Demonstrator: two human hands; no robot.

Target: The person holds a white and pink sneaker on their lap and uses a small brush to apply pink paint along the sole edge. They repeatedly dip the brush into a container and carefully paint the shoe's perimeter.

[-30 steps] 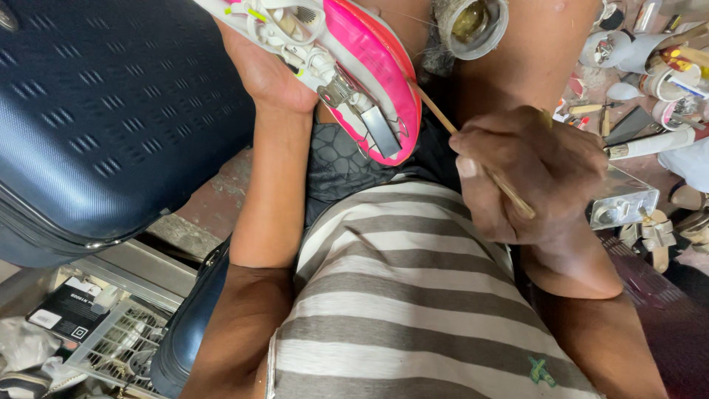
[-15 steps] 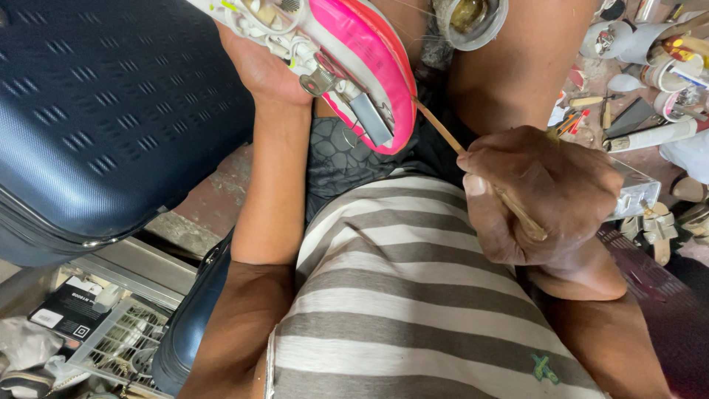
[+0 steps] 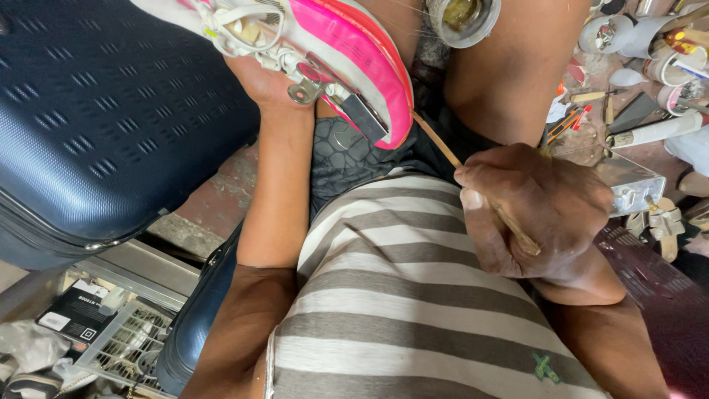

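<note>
My left hand (image 3: 258, 77) holds up a pink and white shoe (image 3: 347, 59), sole side toward me, with a metal buckle and a dark tab hanging from it. A thin wooden stick (image 3: 443, 151) is pinched in my right hand (image 3: 535, 207); its far tip reaches under the shoe's pink edge. Both hands are above my lap, over a grey and white striped shirt (image 3: 413, 318).
A large dark blue hard suitcase (image 3: 96, 125) fills the left. A round tin of glue (image 3: 464, 18) sits at the top. Tubes, tools and small containers (image 3: 650, 44) crowd the floor at right. A wire rack (image 3: 122, 343) and a black box lie at bottom left.
My right hand with the stick has slid slightly down and right. The shoe stays raised in my left hand, shifted a little toward the top.
</note>
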